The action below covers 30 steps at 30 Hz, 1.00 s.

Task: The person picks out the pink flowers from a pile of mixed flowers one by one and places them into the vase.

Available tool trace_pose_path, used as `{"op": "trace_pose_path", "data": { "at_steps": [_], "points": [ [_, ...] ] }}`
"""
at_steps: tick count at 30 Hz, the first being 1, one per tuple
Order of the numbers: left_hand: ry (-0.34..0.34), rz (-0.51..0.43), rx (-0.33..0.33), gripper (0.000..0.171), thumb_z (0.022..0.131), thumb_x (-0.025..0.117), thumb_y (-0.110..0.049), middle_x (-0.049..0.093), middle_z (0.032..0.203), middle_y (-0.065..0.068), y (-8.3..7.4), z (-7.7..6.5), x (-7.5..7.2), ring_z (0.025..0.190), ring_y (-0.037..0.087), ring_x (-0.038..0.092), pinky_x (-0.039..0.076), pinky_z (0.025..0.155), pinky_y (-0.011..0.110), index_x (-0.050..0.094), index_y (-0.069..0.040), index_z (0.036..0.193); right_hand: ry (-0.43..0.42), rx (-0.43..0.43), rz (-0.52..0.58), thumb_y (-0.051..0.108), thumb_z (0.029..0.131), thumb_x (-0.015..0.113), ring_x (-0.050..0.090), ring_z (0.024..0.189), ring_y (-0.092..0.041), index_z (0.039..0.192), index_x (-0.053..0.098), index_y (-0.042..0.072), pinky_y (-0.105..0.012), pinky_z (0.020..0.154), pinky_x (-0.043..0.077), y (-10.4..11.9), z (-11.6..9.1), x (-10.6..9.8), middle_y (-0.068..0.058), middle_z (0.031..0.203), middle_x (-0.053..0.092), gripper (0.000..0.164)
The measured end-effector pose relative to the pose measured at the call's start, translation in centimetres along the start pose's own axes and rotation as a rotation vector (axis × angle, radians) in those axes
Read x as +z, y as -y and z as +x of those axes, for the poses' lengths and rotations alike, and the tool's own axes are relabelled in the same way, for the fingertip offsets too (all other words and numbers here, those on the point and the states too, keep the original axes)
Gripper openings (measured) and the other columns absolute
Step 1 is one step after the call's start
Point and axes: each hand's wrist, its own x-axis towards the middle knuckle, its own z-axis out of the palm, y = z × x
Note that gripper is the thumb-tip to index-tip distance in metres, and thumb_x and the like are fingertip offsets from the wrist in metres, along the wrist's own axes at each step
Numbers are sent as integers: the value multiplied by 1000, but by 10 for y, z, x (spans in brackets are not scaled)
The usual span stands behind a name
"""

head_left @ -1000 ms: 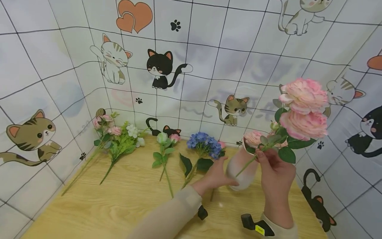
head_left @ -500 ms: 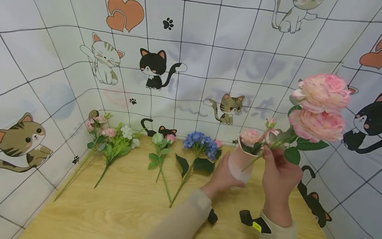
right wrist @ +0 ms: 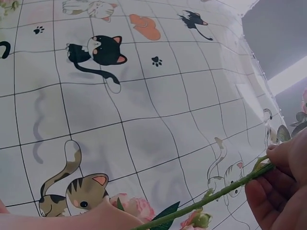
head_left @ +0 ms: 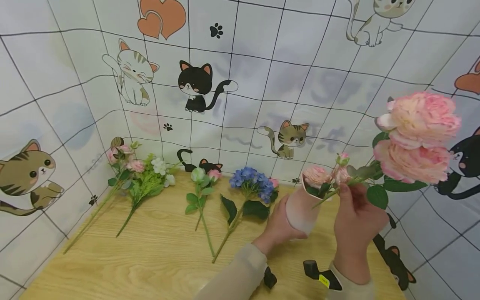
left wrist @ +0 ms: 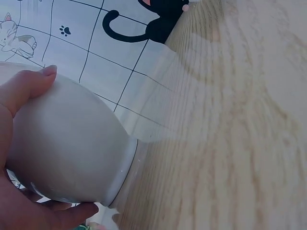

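Note:
My left hand [head_left: 279, 227] grips the body of a pink-and-white vase [head_left: 300, 211]. In the left wrist view, thumb and fingers reach round the pale vase [left wrist: 72, 139], whose base is close to the table; whether it touches is unclear. A pink bloom [head_left: 316, 176] and a bud stick out of the vase mouth. My right hand [head_left: 358, 223] pinches the green stem of an artificial flower with two large pink blooms [head_left: 416, 160], leaning right. Its bare stem [right wrist: 211, 197] points down-left, the cut end in front of the vase rim in the head view.
On the wooden table [head_left: 150, 258] lie a blue hydrangea [head_left: 252, 182], a pale green and pink stem [head_left: 202, 183], a white-and-green sprig [head_left: 151, 179] and a pink rose spray [head_left: 125, 160]. Cat-printed cloth [head_left: 240, 83] walls the back and sides.
My left hand has closed more firmly round the vase. My right hand has carried the pink flower to the right, and its stem end has risen from the vase's lower body to near its rim.

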Motion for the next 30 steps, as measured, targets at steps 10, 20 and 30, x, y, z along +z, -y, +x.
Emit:
{"op": "trace_pose_path", "data": {
  "at_steps": [10, 20, 30],
  "points": [
    [-5, -21, -16, 135, 61, 105, -41, 49, 157, 0, 3, -8, 7, 131, 23, 59, 55, 101, 47, 22, -39, 168, -95, 3, 33, -2, 93, 78, 72, 76, -10, 91, 69, -21, -23, 74, 55, 19, 27, 2, 0, 86, 78, 21],
    [15, -31, -16, 135, 64, 104, -41, 47, 159, 2, 2, -9, 3, 134, 25, 58, 54, 102, 48, 20, -36, 169, -76, 81, 17, -5, 92, 78, 71, 73, -8, 99, 76, -11, -18, 71, 54, 11, 23, 0, 4, 83, 77, 10],
    [-10, -27, -5, 135, 63, 105, -38, 48, 158, 3, 1, -6, 2, 134, 25, 57, 54, 104, 48, 21, -34, 169, 105, -3, -239, -4, 93, 75, 56, 64, 5, 98, 77, -14, -11, 61, 44, -26, 9, -5, 12, 83, 73, 12]
  ]
}}
